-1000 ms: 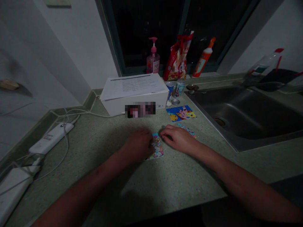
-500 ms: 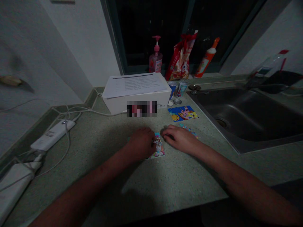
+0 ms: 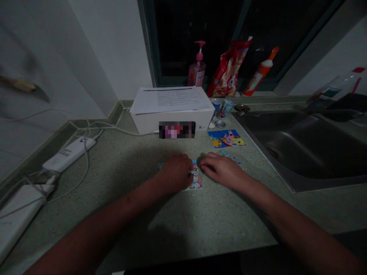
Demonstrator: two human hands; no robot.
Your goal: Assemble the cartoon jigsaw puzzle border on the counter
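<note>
My left hand (image 3: 176, 172) rests over a colourful picture card (image 3: 197, 178) lying flat on the counter. Its fingers are curled down and hide much of the card; whatever is between them is out of sight. Just right of the card is my right hand (image 3: 220, 168), closed with thumb and fingers bent towards each other, and I cannot make out anything in it. Partly behind that hand are small bright-coloured pieces (image 3: 233, 159), possibly a loose pile. Farther back lies a blue cartoon picture card (image 3: 226, 138).
A white box (image 3: 174, 119) with printed paper on top stands behind, a phone (image 3: 177, 130) leaning on it. Cans (image 3: 227, 107) stand beside the box. The sink (image 3: 301, 145) is at right; power strips (image 3: 69, 154) and cables lie left. Bottles and a red bag (image 3: 229, 72) line the sill.
The camera view has shifted a little, so the scene sits farther right. Both hands keep nearly the same places beside the card, with only slight finger movement.
</note>
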